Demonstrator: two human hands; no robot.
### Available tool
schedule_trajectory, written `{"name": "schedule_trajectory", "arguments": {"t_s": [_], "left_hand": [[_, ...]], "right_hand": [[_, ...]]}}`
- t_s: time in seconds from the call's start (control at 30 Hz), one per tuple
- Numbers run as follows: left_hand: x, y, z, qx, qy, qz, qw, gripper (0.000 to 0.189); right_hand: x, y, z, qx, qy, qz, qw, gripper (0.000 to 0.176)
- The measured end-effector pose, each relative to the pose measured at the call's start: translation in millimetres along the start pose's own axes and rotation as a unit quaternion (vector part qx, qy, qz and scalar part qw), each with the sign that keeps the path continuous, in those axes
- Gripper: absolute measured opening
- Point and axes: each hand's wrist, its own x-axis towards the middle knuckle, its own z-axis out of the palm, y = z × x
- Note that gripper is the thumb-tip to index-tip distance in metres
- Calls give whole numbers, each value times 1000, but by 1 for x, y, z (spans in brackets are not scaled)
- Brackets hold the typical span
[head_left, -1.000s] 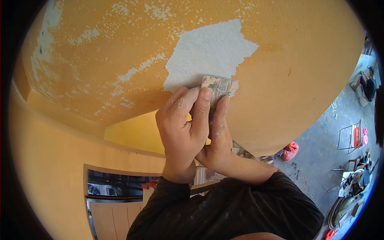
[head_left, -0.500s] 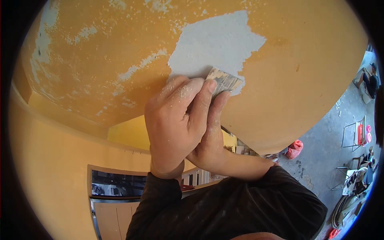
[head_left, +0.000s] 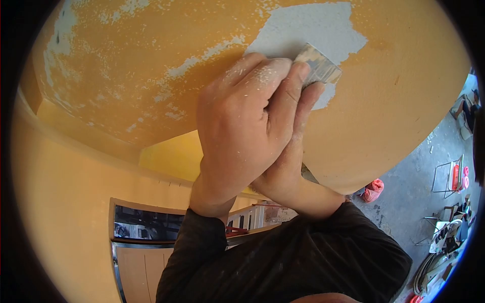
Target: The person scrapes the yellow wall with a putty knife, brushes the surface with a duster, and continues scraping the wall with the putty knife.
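My left hand (head_left: 242,111) is closed round a scraper (head_left: 319,65), its thumb lying along the worn, paint-smeared blade. Behind and below it, my right hand (head_left: 288,166) is pressed against the left one, with a digit at the scraper's lower side. Most of the right hand's other fingers are hidden, and no handle shows. The blade rests against an orange-yellow painted surface (head_left: 394,101), over the lower part of a bare pale grey patch (head_left: 308,25) with ragged edges. Pale flakes and dust cling to the back of my left hand.
Smaller scraped streaks (head_left: 202,55) mark the surface at left. A dark-framed window (head_left: 146,222) is at lower left. To the right lie a grey floor (head_left: 399,202), a pink-red bag (head_left: 373,191), a folding metal stand (head_left: 448,177) and assorted gear. A person (head_left: 470,111) is at the far right edge.
Both hands and the scraper appear farther up and right in view. The grey patch has also shifted up and right as the view moved. The grip looks the same.
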Motion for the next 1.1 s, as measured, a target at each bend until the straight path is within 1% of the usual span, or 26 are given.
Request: {"name": "schedule_trajectory", "arguments": {"t_s": [0.03,0.07,0.13,0.17,0.2,0.23,0.3,0.33,0.4,0.43,0.47,0.5,0.53,0.6,0.63,0.7,0.73,0.8,0.93,1.0,1.03,1.1], "left_hand": [[2,-3,-1,-26,7,37,999,7],[1,2,-3,-27,9,38,999,7],[-2,16,-8,-2,-13,-66,998,7],[-4,19,-10,-7,-11,-61,998,7],[-8,20,-11,-5,-34,-77,996,7],[-9,19,-11,-3,-59,-93,994,7],[-10,16,-6,-14,-44,-90,995,8],[-9,15,-4,-9,-40,-88,995,8],[-8,15,-3,-5,-35,-84,996,9],[-8,17,-3,-5,-33,-101,994,10],[-8,18,-3,-5,-31,-118,993,10],[-8,19,-3,-5,-34,-117,993,10],[-7,18,-5,2,-52,-110,993,10],[-7,18,-6,12,-73,-103,992,11],[-7,17,-5,6,-70,-102,992,11],[-6,18,-5,4,-69,-102,992,11],[-5,19,-5,11,-69,-110,991,10],[-3,21,-5,20,-69,-120,990,10],[2,23,-6,16,-72,-119,990,10],[2,22,-7,18,-77,-125,989,10],[3,20,-5,8,-63,-115,991,11],[3,19,-5,0,-50,-105,993,12]], "right_hand": [[-4,-1,1,1,-2,1,1000,92],[-9,-7,2,-47,-7,6,999,93],[-16,-24,4,-148,-10,8,989,94],[-19,-30,4,-199,-11,9,980,95],[-21,-33,3,-250,-13,12,968,96],[-22,-33,1,-254,-13,10,967,96],[-24,-32,0,-251,-8,49,967,96],[-24,-34,-2,-253,-9,51,966,96],[-19,-38,-5,-279,-28,76,957,102],[-18,-37,-4,-280,-27,76,957,102],[-18,-35,-3,-236,10,52,970,101],[-17,-34,-3,-190,48,28,980,99],[-18,-36,-4,-190,51,29,980,99],[-21,-41,-5,-134,12,76,988,101],[-20,-40,-7,-132,14,77,988,101],[-17,-38,-9,-173,-4,23,985,104],[-15,-39,-9,-170,-3,24,985,104],[-10,-46,-9,-130,-2,80,988,105],[-13,-46,-7,-118,-2,113,987,107],[-12,-44,-3,-78,8,157,984,109],[-11,-43,-2,-78,8,158,984,109],[-8,-40,1,-140,27,95,985,111]]}}
